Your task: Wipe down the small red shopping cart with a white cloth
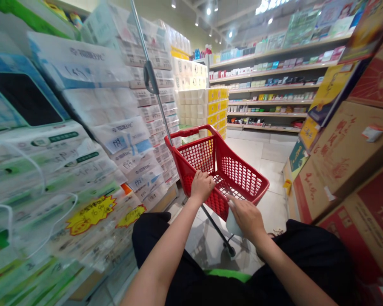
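A red plastic shopping basket point(242, 174) on wheels stands in the aisle ahead of me, with nothing showing inside it. My left hand point(201, 185) is closed on its near rim. My right hand point(247, 216) rests by the near right corner of the basket, fingers curled around a pale, light-coloured thing point(232, 223) that I cannot make out. A grey metal pull handle point(153, 80) rises from the basket's far left side up past the top of the view.
Stacked packs of tissue and toilet paper point(83, 140) with yellow price tags wall the left side. Brown and red cardboard cartons point(347, 161) are piled on the right. Far shelves point(268, 85) with small goods cross the aisle's end. Pale tiled floor point(268, 157) lies ahead.
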Demonstrator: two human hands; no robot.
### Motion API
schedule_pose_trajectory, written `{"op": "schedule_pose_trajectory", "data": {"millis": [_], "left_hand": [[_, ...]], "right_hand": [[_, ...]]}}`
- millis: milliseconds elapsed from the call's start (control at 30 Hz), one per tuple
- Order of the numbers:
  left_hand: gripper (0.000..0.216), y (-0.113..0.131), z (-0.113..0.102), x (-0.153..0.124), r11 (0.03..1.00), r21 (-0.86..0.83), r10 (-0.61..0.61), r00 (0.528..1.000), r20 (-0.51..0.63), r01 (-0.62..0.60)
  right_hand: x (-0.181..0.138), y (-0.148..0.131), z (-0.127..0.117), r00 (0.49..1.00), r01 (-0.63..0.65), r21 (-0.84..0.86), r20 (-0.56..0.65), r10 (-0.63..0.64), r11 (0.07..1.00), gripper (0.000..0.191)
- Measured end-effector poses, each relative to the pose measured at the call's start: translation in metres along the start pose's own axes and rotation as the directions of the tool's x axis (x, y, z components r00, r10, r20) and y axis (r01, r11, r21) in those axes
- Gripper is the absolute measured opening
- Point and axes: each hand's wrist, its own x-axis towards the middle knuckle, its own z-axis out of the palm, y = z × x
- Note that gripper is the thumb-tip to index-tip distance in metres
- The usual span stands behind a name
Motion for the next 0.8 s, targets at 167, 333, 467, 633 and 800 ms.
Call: {"op": "schedule_pose_trajectory", "data": {"millis": [167,333,467,633,800], "left_hand": [[0.029,0.014,0.002,0.003,1.000,-0.015,-0.027,1.000,-0.007,0.027],[0.035,0.033,0.003,0.008,0.998,-0.058,-0.009,1.000,0.015,0.010],[0.028,0.022,-0.012,0.014,0.966,-0.150,0.225,0.970,0.097,-0.209],[0.026,-0.032,-0.034,0.024,0.980,-0.026,0.200,0.979,0.035,-0.200],[0.025,-0.052,-0.035,0.023,0.989,0.086,0.114,0.992,0.062,-0.119]], "right_hand": [[0.018,0.013,0.003,0.993,-0.054,-0.169,0.090,0.070,0.984,0.041],[0.017,0.054,-0.003,0.999,-0.015,-0.134,-0.053,0.008,0.991,0.040],[0.008,0.102,0.002,0.984,-0.109,-0.144,-0.159,0.085,0.984,0.051],[0.005,0.145,0.010,0.984,-0.145,-0.120,-0.119,0.131,0.982,0.050],[0.021,0.143,0.010,0.982,-0.171,-0.166,-0.108,0.155,0.971,0.048]]}}
